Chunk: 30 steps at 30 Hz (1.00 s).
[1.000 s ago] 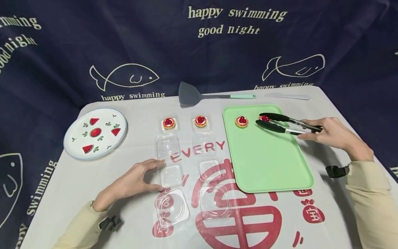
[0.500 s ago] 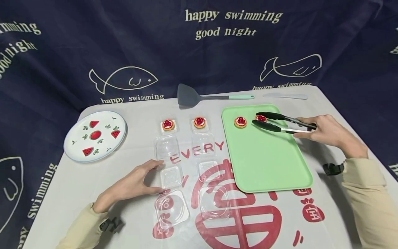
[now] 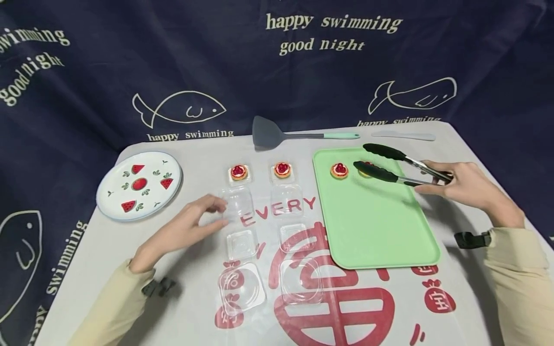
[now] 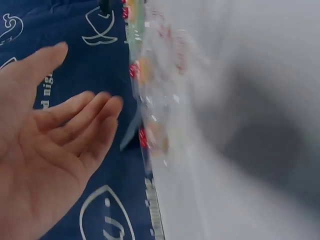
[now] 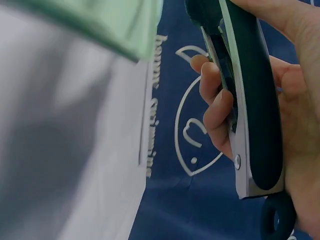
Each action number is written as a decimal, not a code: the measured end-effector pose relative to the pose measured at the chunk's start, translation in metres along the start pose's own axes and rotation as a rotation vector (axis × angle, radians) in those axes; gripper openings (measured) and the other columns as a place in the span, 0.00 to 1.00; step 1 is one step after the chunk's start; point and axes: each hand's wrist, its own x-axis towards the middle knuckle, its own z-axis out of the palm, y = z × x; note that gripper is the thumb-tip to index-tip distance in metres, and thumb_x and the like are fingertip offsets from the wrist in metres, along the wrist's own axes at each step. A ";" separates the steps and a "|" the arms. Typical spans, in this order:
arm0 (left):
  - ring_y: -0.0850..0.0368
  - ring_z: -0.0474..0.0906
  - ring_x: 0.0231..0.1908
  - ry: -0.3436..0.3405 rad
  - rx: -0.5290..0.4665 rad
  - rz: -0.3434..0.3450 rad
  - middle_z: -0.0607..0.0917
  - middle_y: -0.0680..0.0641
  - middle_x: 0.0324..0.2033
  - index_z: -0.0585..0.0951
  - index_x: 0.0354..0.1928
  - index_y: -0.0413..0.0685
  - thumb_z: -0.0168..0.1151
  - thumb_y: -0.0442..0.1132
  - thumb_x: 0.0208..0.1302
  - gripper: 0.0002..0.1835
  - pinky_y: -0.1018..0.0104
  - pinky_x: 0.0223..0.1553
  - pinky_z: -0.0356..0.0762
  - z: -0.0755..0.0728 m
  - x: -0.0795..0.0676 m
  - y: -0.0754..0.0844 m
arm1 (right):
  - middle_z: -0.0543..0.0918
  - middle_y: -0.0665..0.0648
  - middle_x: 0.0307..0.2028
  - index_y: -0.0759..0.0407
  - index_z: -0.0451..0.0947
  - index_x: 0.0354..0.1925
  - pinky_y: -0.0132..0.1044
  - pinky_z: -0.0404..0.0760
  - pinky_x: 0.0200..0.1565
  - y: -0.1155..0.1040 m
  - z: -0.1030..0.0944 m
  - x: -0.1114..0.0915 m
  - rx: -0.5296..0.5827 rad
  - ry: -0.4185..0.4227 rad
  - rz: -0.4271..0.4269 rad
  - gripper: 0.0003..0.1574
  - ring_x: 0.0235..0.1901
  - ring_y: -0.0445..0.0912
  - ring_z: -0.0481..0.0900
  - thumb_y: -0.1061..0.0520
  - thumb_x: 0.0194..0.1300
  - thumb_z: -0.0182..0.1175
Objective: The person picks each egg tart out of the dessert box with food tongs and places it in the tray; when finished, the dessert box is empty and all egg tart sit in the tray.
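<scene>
My left hand (image 3: 183, 230) hovers left of two columns of clear plastic boxes, near a small clear box (image 3: 242, 245). Its fingers are loosely bent, and the left wrist view shows the palm (image 4: 45, 165) with nothing in it. With my right hand (image 3: 469, 190) I grip black-tipped metal tongs (image 3: 375, 171) by the handles. The tongs' arms stand spread over a fruit tart (image 3: 369, 162) on the green tray (image 3: 376, 230), partly hiding it. Left of it on the tray sits another tart (image 3: 339, 170). Two more tarts, one left (image 3: 238, 172) and one right (image 3: 283, 169), sit in clear boxes.
A watermelon-patterned plate (image 3: 110, 204) lies at the left. Along the back edge are a dark turner (image 3: 267, 133) with a mint handle and a pale plastic knife (image 3: 403, 135). Larger clear pieces, one left (image 3: 242, 288) and one right (image 3: 301, 281), lie at the front.
My left hand has lifted away from the small clear box, moving toward the back. The tongs' arms have spread wider around the tart, the far arm rising off it.
</scene>
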 end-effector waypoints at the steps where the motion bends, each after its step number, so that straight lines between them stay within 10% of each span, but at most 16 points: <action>1: 0.44 0.78 0.50 0.009 0.001 0.012 0.81 0.37 0.47 0.77 0.52 0.33 0.64 0.36 0.64 0.18 0.46 0.56 0.75 0.000 0.011 0.002 | 0.68 0.50 0.17 0.59 0.76 0.62 0.27 0.62 0.26 -0.003 0.000 0.001 0.009 0.004 -0.004 0.44 0.26 0.41 0.65 0.46 0.48 0.76; 9: 0.37 0.64 0.65 -0.093 0.138 -0.020 0.68 0.29 0.64 0.64 0.66 0.23 0.58 0.40 0.68 0.32 0.48 0.69 0.61 0.006 0.108 0.009 | 0.85 0.60 0.41 0.56 0.76 0.62 0.25 0.65 0.33 -0.043 0.008 0.023 0.036 -0.024 -0.114 0.44 0.34 0.48 0.71 0.45 0.49 0.76; 14: 0.36 0.53 0.71 -0.229 0.203 -0.116 0.58 0.26 0.69 0.57 0.68 0.21 0.56 0.41 0.70 0.36 0.51 0.74 0.50 0.014 0.146 -0.003 | 0.85 0.59 0.37 0.59 0.74 0.64 0.32 0.67 0.27 -0.073 0.019 0.041 0.072 -0.120 -0.166 0.45 0.18 0.41 0.66 0.45 0.51 0.75; 19: 0.35 0.58 0.68 -0.301 0.224 -0.127 0.62 0.25 0.67 0.58 0.68 0.20 0.59 0.40 0.68 0.36 0.52 0.73 0.54 0.021 0.161 -0.011 | 0.69 0.49 0.18 0.60 0.72 0.65 0.34 0.63 0.20 -0.097 0.031 0.061 0.074 -0.208 -0.225 0.46 0.12 0.36 0.52 0.43 0.52 0.74; 26: 0.40 0.70 0.56 -0.290 0.237 -0.128 0.73 0.29 0.56 0.67 0.64 0.23 0.63 0.38 0.65 0.32 0.53 0.64 0.67 0.027 0.166 -0.011 | 0.86 0.58 0.27 0.62 0.75 0.62 0.34 0.66 0.20 -0.122 0.043 0.095 0.054 -0.283 -0.335 0.43 0.09 0.35 0.54 0.44 0.52 0.74; 30: 0.40 0.73 0.54 -0.248 0.187 -0.161 0.77 0.30 0.52 0.71 0.60 0.24 0.67 0.36 0.61 0.30 0.53 0.61 0.71 0.030 0.169 -0.007 | 0.66 0.46 0.06 0.62 0.74 0.63 0.34 0.72 0.21 -0.134 0.042 0.108 0.034 -0.343 -0.338 0.44 0.04 0.37 0.61 0.45 0.52 0.74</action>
